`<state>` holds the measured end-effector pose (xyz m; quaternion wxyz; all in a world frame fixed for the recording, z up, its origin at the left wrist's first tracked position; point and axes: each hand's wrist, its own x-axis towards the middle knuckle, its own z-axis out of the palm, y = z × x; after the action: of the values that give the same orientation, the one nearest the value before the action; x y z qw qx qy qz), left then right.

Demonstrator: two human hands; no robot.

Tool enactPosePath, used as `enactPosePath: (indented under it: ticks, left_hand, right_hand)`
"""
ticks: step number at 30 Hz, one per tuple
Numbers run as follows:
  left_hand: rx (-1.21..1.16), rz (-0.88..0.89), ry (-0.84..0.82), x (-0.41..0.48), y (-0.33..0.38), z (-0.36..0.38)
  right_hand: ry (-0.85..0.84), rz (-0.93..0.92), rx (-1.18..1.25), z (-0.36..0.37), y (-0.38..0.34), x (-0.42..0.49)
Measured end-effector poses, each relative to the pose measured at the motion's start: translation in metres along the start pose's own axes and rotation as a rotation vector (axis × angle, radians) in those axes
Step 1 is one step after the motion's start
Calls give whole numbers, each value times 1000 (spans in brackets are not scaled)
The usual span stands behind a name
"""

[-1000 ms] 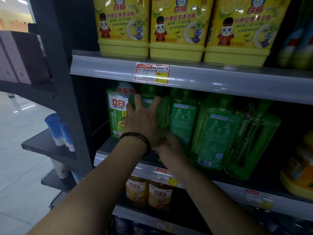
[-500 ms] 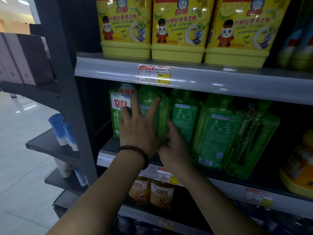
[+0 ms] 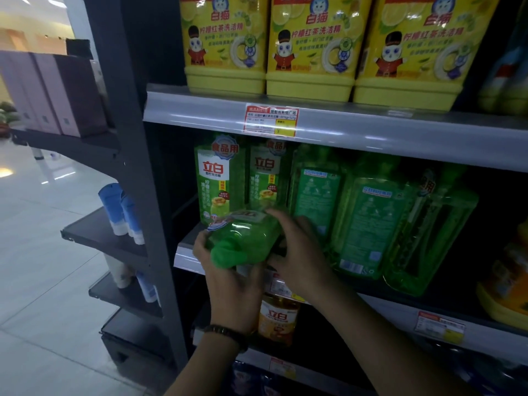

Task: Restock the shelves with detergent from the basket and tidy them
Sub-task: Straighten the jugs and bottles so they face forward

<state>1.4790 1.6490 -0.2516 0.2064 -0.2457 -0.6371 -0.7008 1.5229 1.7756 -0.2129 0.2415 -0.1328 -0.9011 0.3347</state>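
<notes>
Tipping: detergent bottle (image 3: 245,235) is held sideways, cap outward, at the edge of the middle shelf (image 3: 185,255).
Left hand (image 3: 231,284): curled beneath it.
Right hand (image 3: 303,258): wrapped over it.
Change: hands lay flat on the upright row (image 3: 314,195) before; re-facing is judged underway.

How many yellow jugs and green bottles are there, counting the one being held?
Yellow jugs: 3
Green bottles on the shelf: 5
Held green bottle, gripped by left hand and right hand: 1
Total: 9
Cut-off items at the right edge are not counted.
</notes>
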Motion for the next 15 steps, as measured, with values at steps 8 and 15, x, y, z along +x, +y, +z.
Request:
enactPosePath:
  ticks: [8, 15]
  left_hand:
    - [-108, -78, 15, 20, 14, -15]
    - [-218, -197, 150, 30, 41, -17]
  right_hand:
    - [102, -122, -17, -4, 0, 2]
    - [158, -139, 77, 17, -37, -7]
